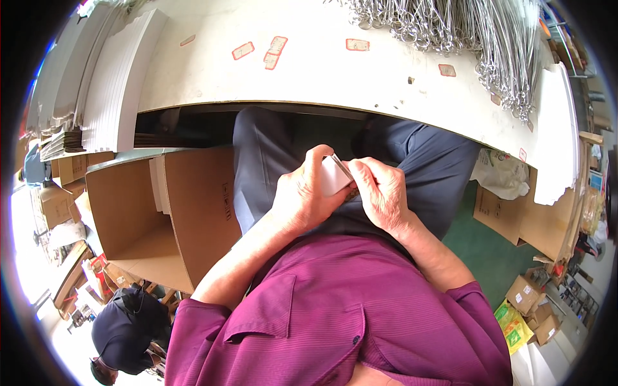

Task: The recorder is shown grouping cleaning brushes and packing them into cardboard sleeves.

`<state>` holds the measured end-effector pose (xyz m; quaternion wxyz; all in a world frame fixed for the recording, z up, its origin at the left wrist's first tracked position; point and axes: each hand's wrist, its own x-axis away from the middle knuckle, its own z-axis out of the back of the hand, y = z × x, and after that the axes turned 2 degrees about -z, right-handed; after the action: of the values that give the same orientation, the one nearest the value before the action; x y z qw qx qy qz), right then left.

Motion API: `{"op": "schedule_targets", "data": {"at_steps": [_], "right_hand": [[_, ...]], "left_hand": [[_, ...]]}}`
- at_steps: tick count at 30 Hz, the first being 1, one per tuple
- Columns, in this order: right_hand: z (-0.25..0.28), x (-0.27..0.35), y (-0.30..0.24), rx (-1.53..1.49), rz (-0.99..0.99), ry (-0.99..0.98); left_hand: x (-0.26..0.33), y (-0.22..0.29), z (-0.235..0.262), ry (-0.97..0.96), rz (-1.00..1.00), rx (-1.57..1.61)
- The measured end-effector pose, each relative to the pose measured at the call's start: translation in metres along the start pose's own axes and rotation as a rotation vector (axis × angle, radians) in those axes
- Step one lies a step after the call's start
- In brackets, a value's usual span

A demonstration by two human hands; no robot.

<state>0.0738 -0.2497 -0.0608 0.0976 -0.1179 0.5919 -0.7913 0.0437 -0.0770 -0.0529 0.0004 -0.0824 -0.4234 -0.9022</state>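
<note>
One wide pale table [290,80] fills the upper part of the view, its near edge bending across the person's knees. Below that edge lie the dark trousers [438,168], thighs spread apart, with the working space between them. To the left of the left leg stands an open cardboard box [201,215], its mouth turned up. A row of white boards [122,83] leans on the table's left end, and at the upper right a heap of looped metal wires [505,58] hangs toward the near edge, well apart from the hands.

Next in size come the two hands, raised close together above the lap. The left hand [301,195] is wrapped around a small white stack [333,177], thumb along its top and fingers beneath. The right hand [384,194] has its thumb and forefinger at the stack's right edge, touching it; whether they pinch anything there I cannot tell, as the tips are hidden.

So the stack lies inside the left grip and just left of the right fingertips, both hands being on it. Its layered edge slants from upper left to lower right, facing the right thumb; the left fingers cover too much to tell its long axis
</note>
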Motion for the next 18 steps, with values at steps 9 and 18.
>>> {"op": "schedule_targets", "data": {"at_steps": [9, 18], "right_hand": [[-0.015, -0.004, 0.003, -0.173, -0.164, 0.014], [-0.004, -0.016, -0.005, -0.356, -0.482, -0.042]], "left_hand": [[0.001, -0.005, -0.007, 0.045, -0.011, -0.071], [0.000, -0.014, -0.012, 0.167, -0.180, -0.193]]}}
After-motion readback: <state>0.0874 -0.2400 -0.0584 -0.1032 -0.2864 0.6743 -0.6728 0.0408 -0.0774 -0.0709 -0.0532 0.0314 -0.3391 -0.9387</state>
